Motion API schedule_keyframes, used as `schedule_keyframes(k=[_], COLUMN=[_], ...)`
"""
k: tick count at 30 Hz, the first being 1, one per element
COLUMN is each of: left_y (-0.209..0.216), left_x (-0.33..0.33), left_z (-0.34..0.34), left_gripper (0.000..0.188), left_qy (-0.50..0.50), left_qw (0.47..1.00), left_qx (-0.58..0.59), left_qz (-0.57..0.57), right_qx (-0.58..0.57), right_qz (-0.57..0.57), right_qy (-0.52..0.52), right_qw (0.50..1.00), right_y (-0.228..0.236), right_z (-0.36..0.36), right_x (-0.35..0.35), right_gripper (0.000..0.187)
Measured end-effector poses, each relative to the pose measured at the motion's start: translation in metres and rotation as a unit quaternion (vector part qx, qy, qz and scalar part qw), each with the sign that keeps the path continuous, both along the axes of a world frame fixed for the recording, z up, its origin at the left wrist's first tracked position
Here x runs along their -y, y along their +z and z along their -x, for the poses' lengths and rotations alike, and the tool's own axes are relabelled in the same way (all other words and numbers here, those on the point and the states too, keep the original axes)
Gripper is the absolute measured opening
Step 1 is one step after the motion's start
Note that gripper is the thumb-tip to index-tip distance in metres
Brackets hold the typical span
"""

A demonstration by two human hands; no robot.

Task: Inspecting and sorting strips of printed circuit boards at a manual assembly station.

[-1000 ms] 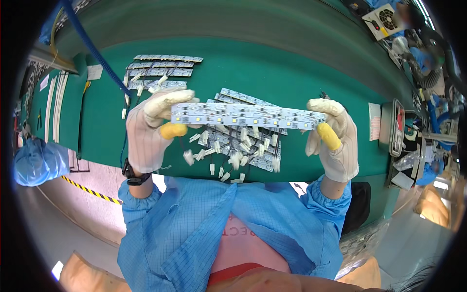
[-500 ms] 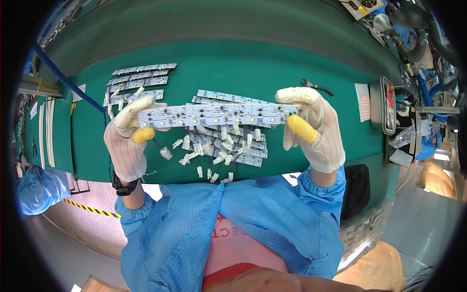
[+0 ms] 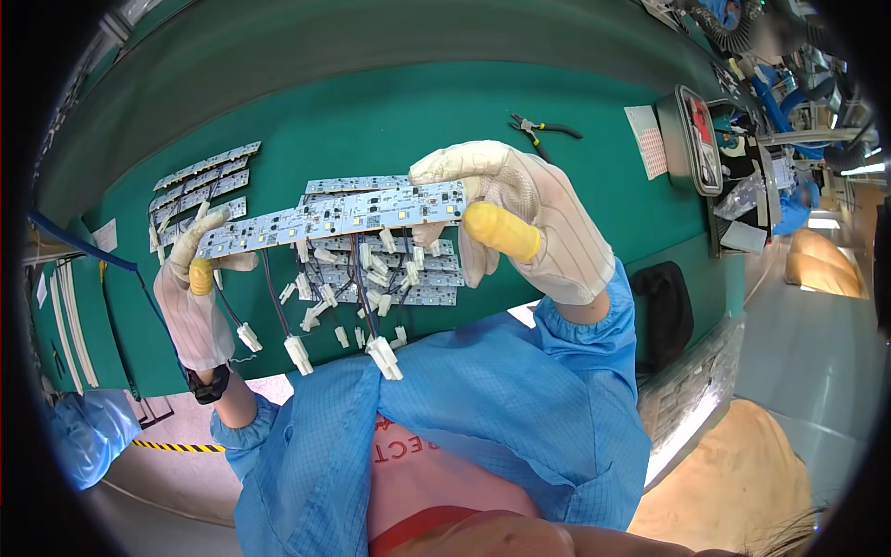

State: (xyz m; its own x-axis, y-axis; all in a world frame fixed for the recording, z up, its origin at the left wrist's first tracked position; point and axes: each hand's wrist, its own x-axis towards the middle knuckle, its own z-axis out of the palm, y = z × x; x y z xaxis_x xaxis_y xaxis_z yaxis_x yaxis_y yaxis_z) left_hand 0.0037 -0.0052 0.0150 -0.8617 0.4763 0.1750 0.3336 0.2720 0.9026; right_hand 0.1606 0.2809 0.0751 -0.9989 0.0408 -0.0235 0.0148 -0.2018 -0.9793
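A long white LED circuit board (image 3: 320, 219) is held up over the bench, tilted with its right end higher. My left hand (image 3: 197, 297), gloved with a yellow fingertip cover, pinches its left end. The right end is gripped between the fingers and yellow-covered thumb of my right hand (image 3: 548, 227), in a matching striped glove. Wires ending in white connectors (image 3: 382, 358) hang below the board. Behind it lies a pile of similar boards (image 3: 427, 295) with several white plugs, partly hidden. Another group of boards (image 3: 200, 190) rests beyond my left hand.
Pliers (image 3: 548, 128) lie at the back of the green mat (image 3: 371, 111). To the right are a dotted sheet (image 3: 647, 139), a metal tray (image 3: 682, 139) and a black cloth (image 3: 665, 311). White strips (image 3: 74, 320) and a blue hose (image 3: 79, 246) are at the left.
Both hands and the board have shifted left in view, and the board has gone from nearly level to tilted. Wires with white connectors now hang below it. The view itself has turned somewhat.
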Motion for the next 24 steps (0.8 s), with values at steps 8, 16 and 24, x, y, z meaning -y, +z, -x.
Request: schedule_keyframes(k=[8, 16, 24], left_y=[-0.002, 0.02, 0.033], left_x=[0.003, -0.001, -0.002], left_z=[-0.003, -0.021, -0.027], left_gripper=[0.05, 0.057, 0.066], left_qy=[0.017, 0.0, -0.026], left_qw=[0.98, 0.975, 0.994], left_qx=[0.09, 0.129, -0.027], left_qz=[-0.178, -0.181, -0.101], right_qx=[-0.01, 0.005, 0.01], right_qz=[-0.139, -0.146, -0.171], right_qy=[-0.084, -0.1, -0.093], right_qw=[0.987, 0.984, 0.981], right_y=[0.0, -0.012, -0.025], right_z=[0.006, 0.013, 0.022], right_x=[0.006, 0.004, -0.002], right_gripper=[0.042, 0.046, 0.043])
